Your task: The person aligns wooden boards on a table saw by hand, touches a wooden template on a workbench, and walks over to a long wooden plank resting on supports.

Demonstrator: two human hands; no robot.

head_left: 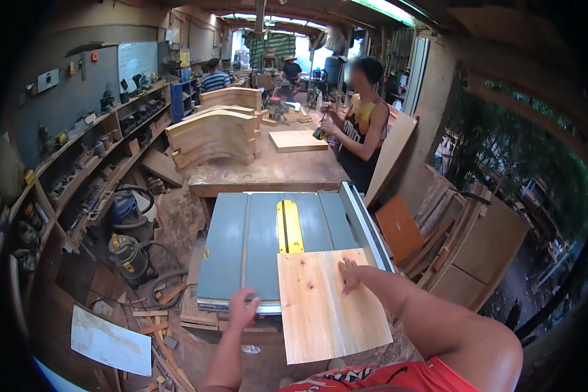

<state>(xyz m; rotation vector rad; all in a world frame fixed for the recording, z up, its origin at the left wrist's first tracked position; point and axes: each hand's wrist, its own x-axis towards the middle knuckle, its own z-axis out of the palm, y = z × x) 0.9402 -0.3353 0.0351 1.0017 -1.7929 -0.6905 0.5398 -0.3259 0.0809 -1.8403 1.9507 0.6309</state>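
A square pale wooden panel (320,300) with knots lies partly on the table saw (228,228), its near part overhanging the front edge. Its far edge is just short of the yellow throat plate (289,228), and its right side lies near the long metal fence (366,225). My right hand (351,274) rests on the panel's upper right area, fingers spread. My left hand (243,308) is at the saw's front rail, left of the panel and apart from it, with fingers apart and nothing seen in them.
Behind the saw, a wooden workbench (274,173) carries stacked curved wooden pieces (215,137) and a flat board (298,140). A person (366,124) stands at its right, holding a tool. A shop vacuum (129,255) and wood offcuts lie left; boards lean right.
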